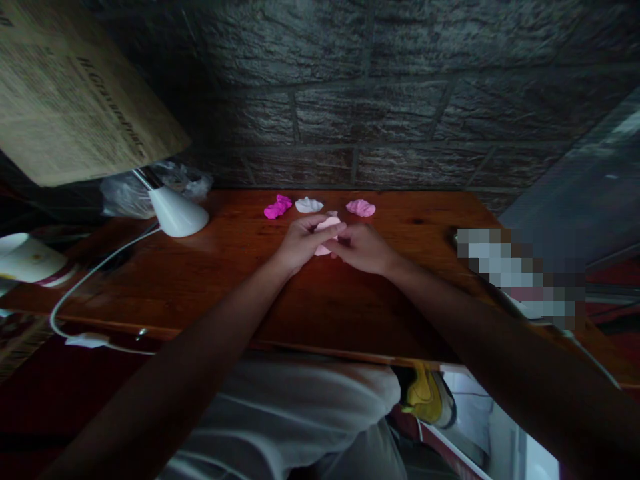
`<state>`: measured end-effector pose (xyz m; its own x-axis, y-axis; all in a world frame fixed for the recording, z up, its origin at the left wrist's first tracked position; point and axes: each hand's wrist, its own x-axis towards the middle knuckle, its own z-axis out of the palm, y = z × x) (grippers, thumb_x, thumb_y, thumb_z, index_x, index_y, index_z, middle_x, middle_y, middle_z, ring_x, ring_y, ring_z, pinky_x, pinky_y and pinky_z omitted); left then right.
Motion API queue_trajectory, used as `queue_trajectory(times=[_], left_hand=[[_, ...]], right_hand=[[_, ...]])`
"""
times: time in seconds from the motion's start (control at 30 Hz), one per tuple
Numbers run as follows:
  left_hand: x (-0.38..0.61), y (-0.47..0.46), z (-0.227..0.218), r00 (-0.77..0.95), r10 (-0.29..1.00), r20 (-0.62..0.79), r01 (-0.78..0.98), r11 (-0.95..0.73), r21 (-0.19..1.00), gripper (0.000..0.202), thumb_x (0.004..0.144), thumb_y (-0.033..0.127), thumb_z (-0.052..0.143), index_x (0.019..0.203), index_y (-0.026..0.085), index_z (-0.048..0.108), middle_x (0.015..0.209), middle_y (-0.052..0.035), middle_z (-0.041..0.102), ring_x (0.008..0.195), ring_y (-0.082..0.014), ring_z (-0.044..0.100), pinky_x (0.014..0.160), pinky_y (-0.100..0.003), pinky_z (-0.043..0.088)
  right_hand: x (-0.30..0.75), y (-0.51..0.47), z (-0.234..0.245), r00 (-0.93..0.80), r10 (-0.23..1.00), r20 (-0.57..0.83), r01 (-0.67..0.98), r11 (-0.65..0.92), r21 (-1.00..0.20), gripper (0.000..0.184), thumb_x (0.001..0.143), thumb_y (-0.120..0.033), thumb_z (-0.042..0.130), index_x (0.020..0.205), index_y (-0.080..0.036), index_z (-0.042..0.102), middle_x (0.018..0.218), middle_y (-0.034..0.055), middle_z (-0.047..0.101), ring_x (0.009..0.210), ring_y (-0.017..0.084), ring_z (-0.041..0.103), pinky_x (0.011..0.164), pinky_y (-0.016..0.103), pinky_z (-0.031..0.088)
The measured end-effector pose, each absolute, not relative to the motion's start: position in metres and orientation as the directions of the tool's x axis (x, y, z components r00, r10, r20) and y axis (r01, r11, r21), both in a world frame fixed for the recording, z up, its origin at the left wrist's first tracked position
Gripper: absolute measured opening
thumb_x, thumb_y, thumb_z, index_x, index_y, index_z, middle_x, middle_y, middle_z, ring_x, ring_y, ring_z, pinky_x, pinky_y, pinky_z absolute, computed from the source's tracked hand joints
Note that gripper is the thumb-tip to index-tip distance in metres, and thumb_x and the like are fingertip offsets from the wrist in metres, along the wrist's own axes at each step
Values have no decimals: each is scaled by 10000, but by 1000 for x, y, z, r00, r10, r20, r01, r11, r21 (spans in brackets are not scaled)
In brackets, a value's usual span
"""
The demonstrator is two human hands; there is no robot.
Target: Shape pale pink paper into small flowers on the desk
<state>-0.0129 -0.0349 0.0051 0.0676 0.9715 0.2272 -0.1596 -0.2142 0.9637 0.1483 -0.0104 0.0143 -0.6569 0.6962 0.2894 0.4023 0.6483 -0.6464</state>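
Both my hands meet over the middle of a reddish wooden table (210, 280). My left hand (303, 243) and my right hand (363, 248) are closed around a small pale pink piece of cloth (327, 227), fingertips pinching it from both sides. Behind it, near the wall, lie three more small bundles: a bright magenta one (277, 207), a white one (309, 205) and a light pink one (361, 208).
A white lamp base (177, 212) with a printed paper shade (75, 100) stands at the left, its white cable (95, 270) running off the front edge. A crumpled clear plastic bag (130, 190) lies behind it. A dark stone wall (400, 100) backs the table.
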Motion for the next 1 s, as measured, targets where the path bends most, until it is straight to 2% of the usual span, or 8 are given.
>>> queue_trajectory(times=[0.2, 0.43, 0.6, 0.73, 1.0], left_hand=[[-15, -36, 6, 121, 954, 274, -83, -265, 961, 347, 696, 450, 895, 835, 149, 790, 824, -23, 717, 753, -108, 621, 688, -221, 494], [-13, -34, 4, 41, 969, 242, -149, -234, 961, 290, 635, 402, 933, 709, 171, 773, 768, 0, 705, 751, -101, 624, 676, -215, 486], [-11, -33, 5, 12, 974, 227, -162, -223, 961, 315, 664, 444, 918, 770, 176, 790, 838, -19, 745, 813, -108, 659, 721, -217, 501], [-10, -33, 5, -10, 976, 216, -195, -214, 957, 371, 637, 465, 930, 832, 179, 796, 820, -12, 744, 742, -100, 651, 664, -206, 499], [-9, -33, 6, 13, 978, 209, -223, -201, 954, 337, 632, 433, 934, 772, 170, 778, 752, 7, 710, 657, -75, 619, 599, -189, 481]], right_hand=[[147, -11, 14, -661, 690, 294, 417, 664, -621, 277, 958, -259, 589, 751, -123, 713, 695, 30, 665, 630, 119, 575, 614, 253, 358], [147, -12, 17, -654, 705, 274, 427, 643, -636, 247, 954, -231, 604, 770, -120, 725, 711, 35, 673, 645, 125, 583, 628, 259, 366], [147, -10, 14, -656, 710, 256, 404, 617, -675, 325, 978, -309, 605, 729, -124, 700, 682, 33, 677, 616, 116, 579, 612, 254, 368], [148, -9, 12, -657, 707, 261, 342, 589, -732, 317, 981, -329, 604, 752, -130, 695, 690, 27, 691, 612, 112, 592, 615, 247, 388], [147, -9, 12, -651, 717, 250, 343, 571, -746, 313, 984, -336, 601, 771, -129, 701, 714, 36, 701, 624, 118, 597, 618, 255, 388]])
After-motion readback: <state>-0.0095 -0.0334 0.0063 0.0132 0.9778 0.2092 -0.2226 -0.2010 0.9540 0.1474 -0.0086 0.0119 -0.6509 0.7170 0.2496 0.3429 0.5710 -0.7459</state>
